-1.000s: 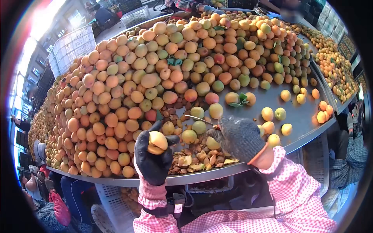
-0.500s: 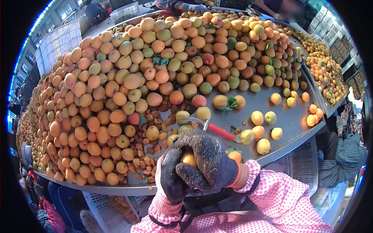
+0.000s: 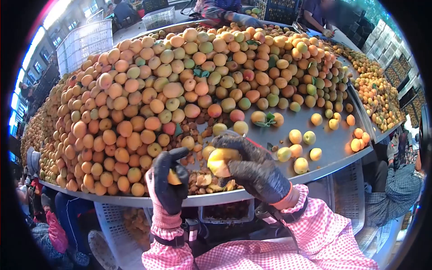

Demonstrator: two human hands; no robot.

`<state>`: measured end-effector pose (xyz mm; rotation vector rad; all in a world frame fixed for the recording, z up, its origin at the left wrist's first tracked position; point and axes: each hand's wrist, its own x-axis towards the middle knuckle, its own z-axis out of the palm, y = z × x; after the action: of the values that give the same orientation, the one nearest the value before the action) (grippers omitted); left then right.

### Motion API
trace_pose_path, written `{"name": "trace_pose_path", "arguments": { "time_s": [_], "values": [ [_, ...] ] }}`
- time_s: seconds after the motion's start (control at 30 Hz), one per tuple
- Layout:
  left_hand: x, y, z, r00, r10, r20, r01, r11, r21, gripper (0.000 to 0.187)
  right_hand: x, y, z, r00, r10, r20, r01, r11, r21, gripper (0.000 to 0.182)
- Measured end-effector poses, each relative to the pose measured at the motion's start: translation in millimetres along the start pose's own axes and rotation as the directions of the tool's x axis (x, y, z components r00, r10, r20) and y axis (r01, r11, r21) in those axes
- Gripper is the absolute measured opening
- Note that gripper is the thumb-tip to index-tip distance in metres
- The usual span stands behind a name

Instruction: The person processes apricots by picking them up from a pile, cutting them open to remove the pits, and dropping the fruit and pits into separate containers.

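Both my hands wear dark gloves above the near edge of the metal table. My left hand (image 3: 170,182) has its fingers curled, and an orange piece of apricot (image 3: 174,177) shows in its palm. To its right, my right hand (image 3: 256,167) grips a yellow apricot (image 3: 219,163) between thumb and fingers. Behind the right hand, a red-handled tool (image 3: 257,146) with a curved metal blade lies on the table, mostly hidden. Below and between the hands lie apricot pits and scraps (image 3: 201,181).
A large heap of apricots (image 3: 148,85) covers the left and back of the metal table (image 3: 283,123). Several loose apricots (image 3: 300,165) lie at right. White crates (image 3: 119,225) stand below the front edge. Co-workers' hands (image 3: 245,19) are across the table; another person's checked sleeve (image 3: 396,189) is at right.
My hands were clasped together around an apricot; they have come apart, the left to the left with an orange piece, the right with a yellow apricot. The view has shifted slightly.
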<state>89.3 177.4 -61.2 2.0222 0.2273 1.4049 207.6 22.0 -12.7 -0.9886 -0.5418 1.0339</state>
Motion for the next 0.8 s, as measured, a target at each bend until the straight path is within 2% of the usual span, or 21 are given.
{"name": "trace_pose_path", "arguments": {
  "time_s": [0.03, 0.07, 0.1, 0.13, 0.17, 0.2, 0.23, 0.27, 0.3, 0.33, 0.4, 0.43, 0.47, 0.5, 0.53, 0.6, 0.67, 0.7, 0.73, 0.77, 0.8],
  "values": [
    [-4.1, 11.2, -21.3, 0.892, -0.449, 0.046, 0.444, 0.855, -0.266, 0.034, -8.1, 6.1, 3.9, 0.999, -0.033, 0.005, 0.033, 0.996, -0.077, 0.044],
    [3.9, 37.4, -43.3, 0.599, -0.777, 0.193, 0.752, 0.464, -0.468, 0.039, -15.2, 13.5, 8.1, 0.998, -0.061, 0.018, 0.063, 0.986, -0.153, 0.044],
    [8.8, 54.6, -51.1, 0.636, -0.769, 0.074, 0.72, 0.555, -0.417, 0.041, -21.9, 16.4, 11.6, 0.997, -0.071, -0.011, 0.069, 0.988, -0.136, 0.043],
    [8.9, 67.6, -66.3, 0.606, -0.795, 0.008, 0.713, 0.539, -0.448, 0.044, -29.1, 18.0, 14.2, 0.997, -0.073, -0.034, 0.068, 0.991, -0.116, 0.043],
    [4.7, 73.4, -86.2, 0.593, -0.805, -0.014, 0.728, 0.544, -0.418, 0.045, -39.0, 11.6, 21.3, 0.997, 0.029, -0.072, -0.03, 0.999, -0.018, 0.041],
    [0.4, 78.2, -109.3, 0.582, -0.812, -0.038, 0.742, 0.549, -0.385, 0.046, -44.6, 11.7, 22.9, 0.997, -0.035, -0.075, 0.018, 0.977, -0.214, 0.039],
    [-4.9, 81.4, -128.4, 0.596, -0.802, -0.052, 0.74, 0.573, -0.352, 0.048, -53.2, 9.8, 23.7, 0.997, 0.028, -0.075, -0.043, 0.975, -0.216, 0.039],
    [-16.1, 76.6, -158.2, 0.603, -0.797, -0.028, 0.778, 0.595, -0.199, 0.046, -61.8, 7.0, 29.0, 0.993, 0.083, -0.082, -0.099, 0.971, -0.218, 0.039],
    [-40.4, 50.5, -183.8, 0.635, -0.759, -0.142, 0.769, 0.638, 0.028, 0.049, -71.1, 2.2, 41.7, 0.987, 0.135, -0.082, -0.136, 0.991, -0.011, 0.035],
    [-59.1, 32.1, -197.9, 0.679, -0.697, -0.231, 0.734, 0.634, 0.244, 0.057, -77.2, 4.9, 46.4, 0.989, 0.13, -0.073, -0.13, 0.991, -0.004, 0.035],
    [-58.8, 69.3, -189.4, 0.666, -0.72, -0.196, 0.746, 0.637, 0.194, 0.059, -93.1, 6.6, 46.3, 0.994, 0.089, -0.059, -0.102, 0.958, -0.268, 0.031],
    [-56.3, 92.6, -176.5, 0.647, -0.745, -0.163, 0.763, 0.632, 0.14, 0.061, -97.8, 8.2, 44.7, 0.999, 0.041, -0.035, -0.051, 0.92, -0.388, 0.029],
    [-57.0, 110.5, -161.0, 0.626, -0.77, -0.123, 0.78, 0.62, 0.088, 0.063, -101.5, 4.9, 45.1, 0.998, 0.069, -0.012, -0.065, 0.839, -0.54, 0.03],
    [-62.5, 125.6, -139.2, 0.493, -0.867, 0.075, 0.858, 0.471, -0.204, 0.056, -105.7, 1.5, 44.6, 0.994, 0.023, 0.104, 0.044, 0.804, -0.593, 0.031],
    [-67.1, 140.6, -115.8, 0.38, -0.873, 0.305, 0.873, 0.23, -0.429, 0.051, -109.1, -1.1, 43.0, 0.974, -0.015, 0.226, 0.158, 0.76, -0.63, 0.032],
    [-69.1, 163.6, -82.2, 0.254, -0.67, 0.698, 0.961, 0.094, -0.26, 0.049, -115.7, 2.4, 35.5, 0.95, -0.039, 0.31, 0.239, 0.729, -0.642, 0.032],
    [-89.9, 165.9, -51.4, 0.439, -0.627, 0.643, 0.896, 0.356, -0.264, 0.047, -121.3, -12.3, 31.2, 0.956, -0.01, 0.293, 0.223, 0.673, -0.705, 0.028],
    [-89.1, 165.1, -45.4, 0.329, -0.643, 0.692, 0.928, 0.085, -0.363, 0.044, -121.7, -14.0, 24.9, 0.974, -0.068, 0.217, 0.213, 0.611, -0.763, 0.026],
    [-98.1, 145.7, -41.1, 0.273, -0.49, 0.828, 0.82, -0.332, -0.467, 0.044, -118.9, -12.9, 15.9, 0.981, -0.13, 0.146, 0.194, 0.547, -0.814, 0.024],
    [-92.3, 149.4, -34.8, 0.271, -0.479, 0.835, 0.826, -0.331, -0.457, 0.044, -108.9, -9.3, -1.5, 0.935, -0.32, 0.154, 0.298, 0.469, -0.832, 0.022],
    [-83.5, 157.5, -28.7, 0.275, -0.562, 0.78, 0.803, -0.312, -0.508, 0.053, -97.7, -20.3, -9.3, 0.862, -0.501, 0.078, 0.287, 0.354, -0.89, 0.024]
  ]
}}
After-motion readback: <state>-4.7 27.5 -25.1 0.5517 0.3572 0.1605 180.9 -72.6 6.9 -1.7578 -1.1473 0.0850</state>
